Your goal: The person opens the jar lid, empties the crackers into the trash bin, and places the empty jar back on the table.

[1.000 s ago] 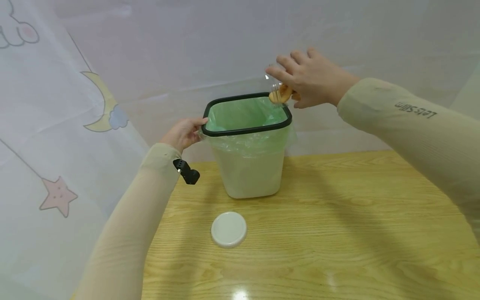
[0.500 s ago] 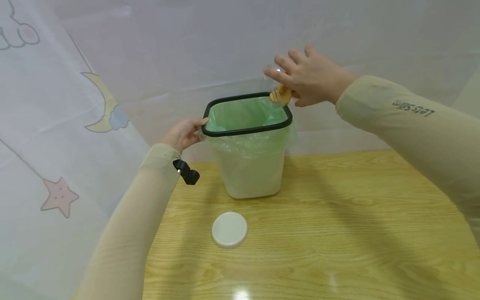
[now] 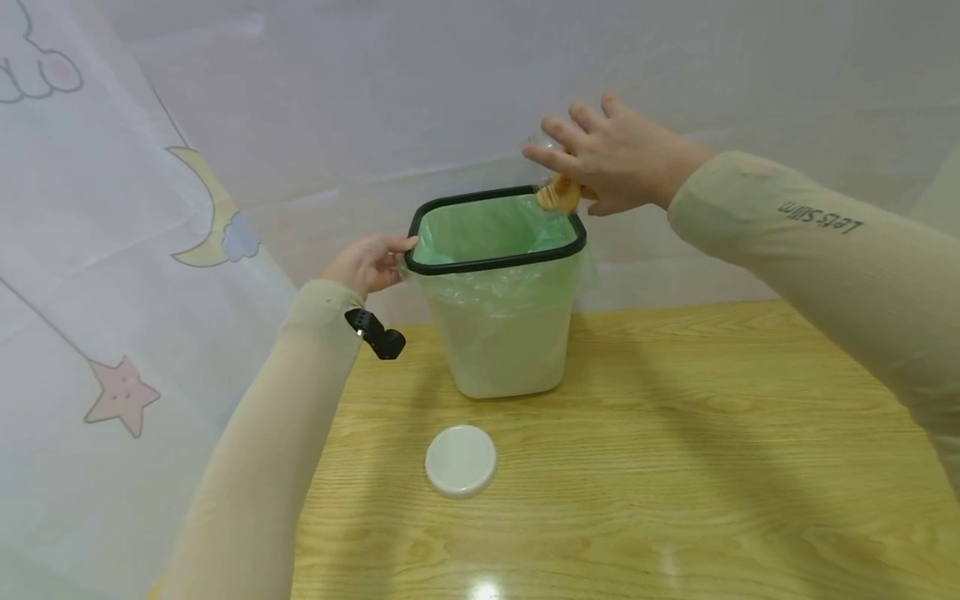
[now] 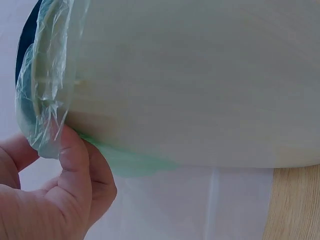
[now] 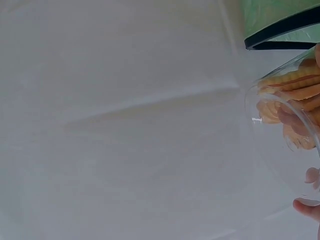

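Observation:
A white trash bin [image 3: 506, 342] stands on the table with a black rim [image 3: 498, 265] and a green liner bag [image 3: 480, 225] folded over its edge. My left hand [image 3: 367, 262] grips the bin's left edge, thumb on the rim, fingers curled underneath; the left wrist view shows them at the bag's overhang. Above the bin's far right corner, my right hand [image 3: 618, 158] holds a clear plastic jar [image 5: 265, 145], tipped over on its side. Ribbed orange-tan pieces [image 5: 295, 92], resembling cookies, lie inside it. The palm hides part of the jar.
A round white lid [image 3: 461, 461] lies on the wooden table [image 3: 712, 433] in front of the bin. A pale cloth backdrop [image 3: 360, 100] rises behind and to the left, printed with a moon and a star.
My right hand has shifted slightly left, and the jar with its ribbed pieces has turned a little. The left hand keeps its grip on the bin. The lid has not moved on the table.

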`<state>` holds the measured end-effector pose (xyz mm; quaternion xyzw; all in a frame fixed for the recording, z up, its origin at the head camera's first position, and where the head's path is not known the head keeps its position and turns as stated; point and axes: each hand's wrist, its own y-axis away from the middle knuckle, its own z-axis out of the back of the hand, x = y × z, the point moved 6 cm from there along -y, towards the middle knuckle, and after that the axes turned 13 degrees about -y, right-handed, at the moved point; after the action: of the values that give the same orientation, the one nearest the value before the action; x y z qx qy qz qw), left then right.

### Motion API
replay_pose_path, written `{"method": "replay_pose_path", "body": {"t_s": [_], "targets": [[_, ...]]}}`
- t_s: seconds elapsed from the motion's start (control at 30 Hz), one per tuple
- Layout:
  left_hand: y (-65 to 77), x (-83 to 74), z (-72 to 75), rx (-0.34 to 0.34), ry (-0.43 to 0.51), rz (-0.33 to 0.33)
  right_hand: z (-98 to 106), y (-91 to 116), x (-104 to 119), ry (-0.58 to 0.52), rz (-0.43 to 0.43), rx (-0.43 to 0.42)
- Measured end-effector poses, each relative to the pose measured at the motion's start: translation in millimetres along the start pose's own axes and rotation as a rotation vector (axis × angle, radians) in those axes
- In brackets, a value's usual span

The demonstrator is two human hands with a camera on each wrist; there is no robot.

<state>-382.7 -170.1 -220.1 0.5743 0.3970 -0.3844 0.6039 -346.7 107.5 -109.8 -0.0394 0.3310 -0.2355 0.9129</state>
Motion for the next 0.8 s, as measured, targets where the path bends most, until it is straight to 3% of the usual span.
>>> {"method": "replay_pose_path", "body": {"t_s": [0.33,0.8], "targets": [[2.0,-2.8,2.1,-0.001,-0.033,0.040,-1.8,-0.3,0.6,0.038,0.003,0.039],[1.8,-4.4,1.9,-0.026,-0.047,0.036,-0.8,-4.3,4.7,0.106,0.036,0.084]]}}
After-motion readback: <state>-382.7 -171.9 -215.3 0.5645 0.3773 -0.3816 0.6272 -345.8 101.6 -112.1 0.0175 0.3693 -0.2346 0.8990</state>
